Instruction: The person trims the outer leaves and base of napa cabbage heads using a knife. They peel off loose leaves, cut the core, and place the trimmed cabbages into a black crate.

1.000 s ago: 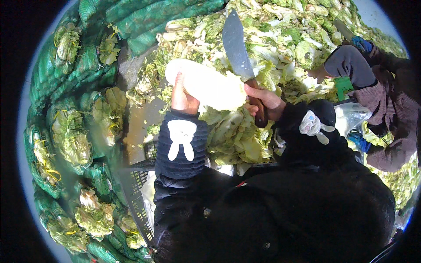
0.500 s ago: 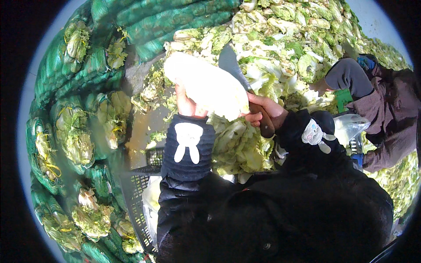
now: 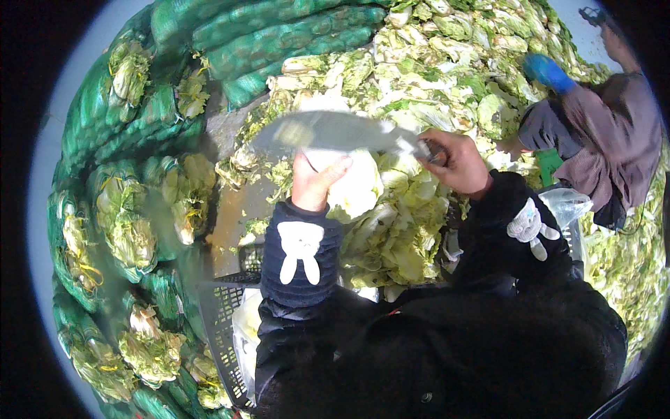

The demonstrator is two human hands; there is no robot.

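Observation:
My left hand (image 3: 312,184) grips a pale, trimmed napa cabbage (image 3: 359,187), with the thumb across its near side. The fingers behind it are hidden. In my right hand (image 3: 462,163) is a large knife (image 3: 328,131), the fist wrapped round its dark handle. Its broad blade lies sideways over the cabbage, pointing left, and hides the cabbage's middle. Whether the blade touches the cabbage I cannot tell. Loose cabbage leaves (image 3: 394,241) are heaped just below and to the right of both hands.
Green mesh sacks (image 3: 286,42) of cabbages are stacked at the left and far left. Discarded leaves (image 3: 447,56) spread behind and to the right. A black plastic crate (image 3: 225,328) stands by my left arm. At the right a co-worker (image 3: 611,126) wears a blue glove (image 3: 549,72).
My right hand has moved right and slightly up, turning the knife from upright to sideways over the cabbage. The cabbage has tilted. The co-worker's gloved hand has reached up and away.

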